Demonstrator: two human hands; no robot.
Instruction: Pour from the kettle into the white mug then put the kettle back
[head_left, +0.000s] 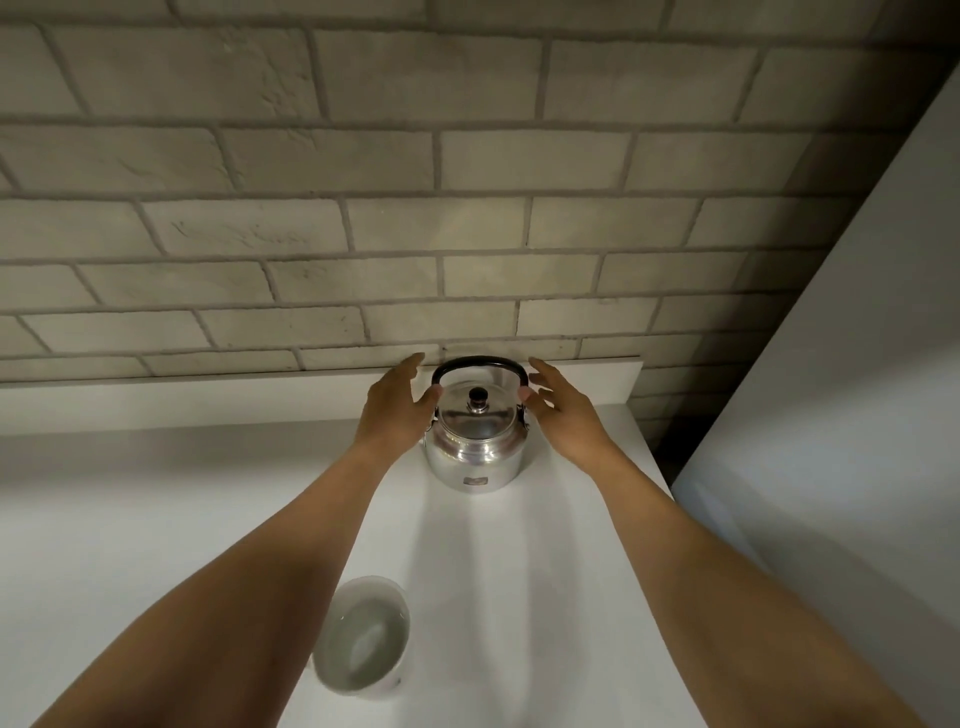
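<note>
Kettle (474, 441) upright on white worktop (156, 519), near brick wall (363, 208). Left hand (395, 410) and right hand (563, 410) flank it, fingers spread, gripping nothing. White mug (363, 636) near front edge, well apart from kettle.

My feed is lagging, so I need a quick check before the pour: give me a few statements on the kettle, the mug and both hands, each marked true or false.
1. The kettle stands upright on the counter near the brick wall. True.
2. The kettle's lid is off. False: the lid sits on the kettle, knob up.
3. The left hand and the right hand flank the kettle, one on each side. True.
4. The right hand has a closed grip on the black handle. False: both hands are open, fingers spread beside the handle.
5. The white mug lies tipped over beside the wall. False: it stands upright, nearer the person than the kettle.
</note>
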